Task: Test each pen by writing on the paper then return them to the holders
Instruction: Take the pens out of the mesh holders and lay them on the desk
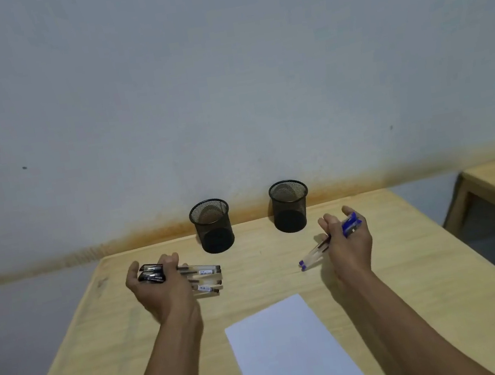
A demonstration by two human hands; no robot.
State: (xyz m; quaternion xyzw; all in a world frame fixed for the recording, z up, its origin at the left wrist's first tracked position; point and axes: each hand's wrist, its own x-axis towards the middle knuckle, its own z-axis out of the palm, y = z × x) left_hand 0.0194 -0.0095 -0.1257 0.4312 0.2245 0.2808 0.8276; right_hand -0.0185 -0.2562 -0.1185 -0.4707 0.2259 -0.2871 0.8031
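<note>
Left hand (161, 288) gripped black pens (201, 272); right hand (349, 244) gripped blue pens (312, 253). 2 holders (212, 226) empty, paper (293, 350) blank: testing apparently unstarted.

holders (212, 226) behind paper (291, 351) on table (413, 275)

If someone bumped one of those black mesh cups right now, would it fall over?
Probably easily. The left cup and right cup both look empty and see-through, so likely light. They stand upright, taller than wide, on smooth wood, so one might slide or tip.
</note>
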